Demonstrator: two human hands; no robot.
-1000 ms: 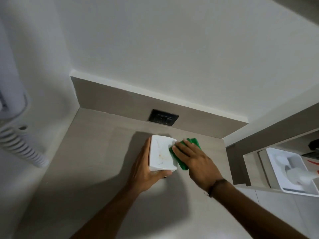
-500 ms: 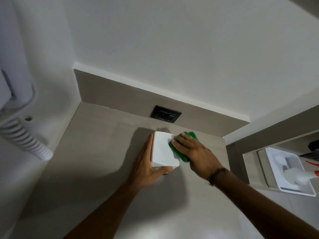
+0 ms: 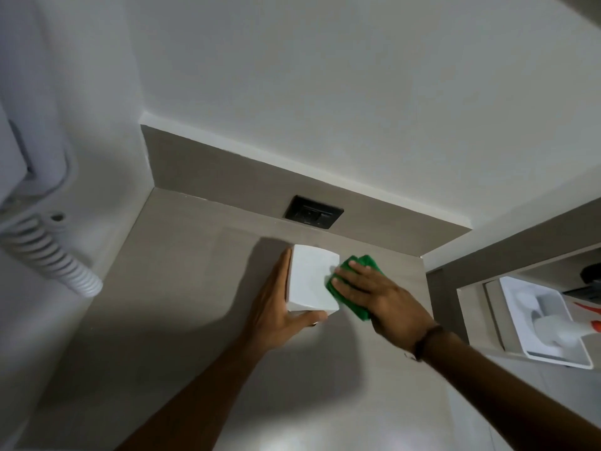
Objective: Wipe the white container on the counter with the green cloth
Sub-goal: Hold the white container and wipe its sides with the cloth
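A white box-shaped container (image 3: 310,279) stands on the beige counter (image 3: 182,288), close to the back wall. My left hand (image 3: 279,307) holds it, palm flat on its left side and thumb under the front edge. My right hand (image 3: 374,294) presses a folded green cloth (image 3: 349,297) against the container's right side, fingers spread flat over the cloth. Most of the cloth is hidden under that hand.
A black wall socket (image 3: 313,212) sits in the backsplash just behind the container. A white wall unit with a coiled hose (image 3: 52,258) hangs at the left. At the right, a lower ledge carries a white tray (image 3: 549,327) with white items and something orange.
The container's stained face, seen one second ago, no longer shows and a plain white face is up. My right hand with the cloth has slid to the container's right side.
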